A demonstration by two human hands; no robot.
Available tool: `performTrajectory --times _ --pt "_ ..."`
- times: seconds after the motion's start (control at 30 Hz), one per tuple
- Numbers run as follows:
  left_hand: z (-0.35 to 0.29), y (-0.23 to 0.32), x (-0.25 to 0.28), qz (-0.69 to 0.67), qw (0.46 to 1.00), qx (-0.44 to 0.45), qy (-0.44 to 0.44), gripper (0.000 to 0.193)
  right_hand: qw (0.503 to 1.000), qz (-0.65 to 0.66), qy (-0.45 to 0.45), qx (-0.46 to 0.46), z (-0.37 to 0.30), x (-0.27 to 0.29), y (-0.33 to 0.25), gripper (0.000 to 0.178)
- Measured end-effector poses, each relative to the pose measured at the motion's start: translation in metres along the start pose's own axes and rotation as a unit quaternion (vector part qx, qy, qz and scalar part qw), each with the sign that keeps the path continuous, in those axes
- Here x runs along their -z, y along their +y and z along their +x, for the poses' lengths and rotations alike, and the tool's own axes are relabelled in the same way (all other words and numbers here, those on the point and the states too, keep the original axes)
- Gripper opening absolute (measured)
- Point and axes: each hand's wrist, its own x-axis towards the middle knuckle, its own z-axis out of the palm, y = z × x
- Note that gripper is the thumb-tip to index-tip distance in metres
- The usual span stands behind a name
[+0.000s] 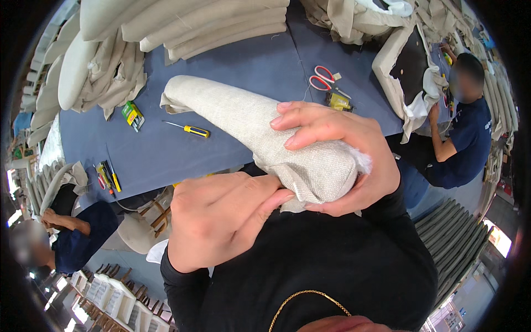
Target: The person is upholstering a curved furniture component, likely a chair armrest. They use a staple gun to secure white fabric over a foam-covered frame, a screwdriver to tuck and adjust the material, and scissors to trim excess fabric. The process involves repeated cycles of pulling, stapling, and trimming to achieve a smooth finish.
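Note:
A padded piece covered in beige woven fabric (232,113) lies slantwise, its far end on the blue-grey table and its near end held up against my black top. My right hand (345,149) wraps round the rounded near end, fingers over the top and thumb below. White stuffing (362,160) pokes out beside that palm. With thumb and forefinger pressed together, my left hand (224,213) pinches a folded edge of the fabric cover (287,180) on the underside. What lies inside the fold is hidden.
On the table (182,146) lie a yellow-handled screwdriver (196,131), red-handled scissors (321,78) and a green-yellow packet (133,115). Stacked beige cushions (215,25) line the back. Co-workers sit at right (467,133) and left (83,232), each with an upholstered piece.

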Motion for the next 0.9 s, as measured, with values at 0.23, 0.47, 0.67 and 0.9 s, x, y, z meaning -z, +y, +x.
performTrajectory --times 0.23,0.47,0.67,0.9 --pt "-0.004 0.007 0.003 -0.041 0.999 0.028 0.003 0.015 1.000 0.011 0.005 0.026 0.001 -0.009 0.002 0.071" --pt "-0.021 -0.001 0.015 -0.090 0.984 0.152 0.000 0.017 0.999 0.015 -0.002 0.040 0.003 -0.005 0.009 0.074" --pt "-0.022 0.002 0.013 -0.068 0.988 0.137 0.013 0.014 0.998 0.038 -0.020 0.044 0.006 -0.003 0.017 0.078" --pt "-0.025 0.003 0.003 -0.061 0.996 0.050 0.053 0.014 0.999 0.017 -0.012 0.024 0.009 -0.017 0.007 0.072"
